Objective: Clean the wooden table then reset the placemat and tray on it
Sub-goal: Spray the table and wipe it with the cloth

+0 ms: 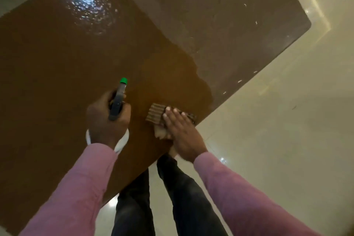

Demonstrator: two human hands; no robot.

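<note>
while the left hand (107, 119) wraps its fingers around a spray bottle (118, 99) whose green nozzle points away across the wooden table (57, 63), the right hand (180, 130) lies flat, fingers spread, pressing a striped cloth (156, 114) near the table's right edge.

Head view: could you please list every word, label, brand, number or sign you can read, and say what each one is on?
None can be read.
Spray bottle in the left hand: no label shows.
Cloth under the right hand: ribbed stripes only, no print.
Table: bare wood, wet glare, no markings.
</note>
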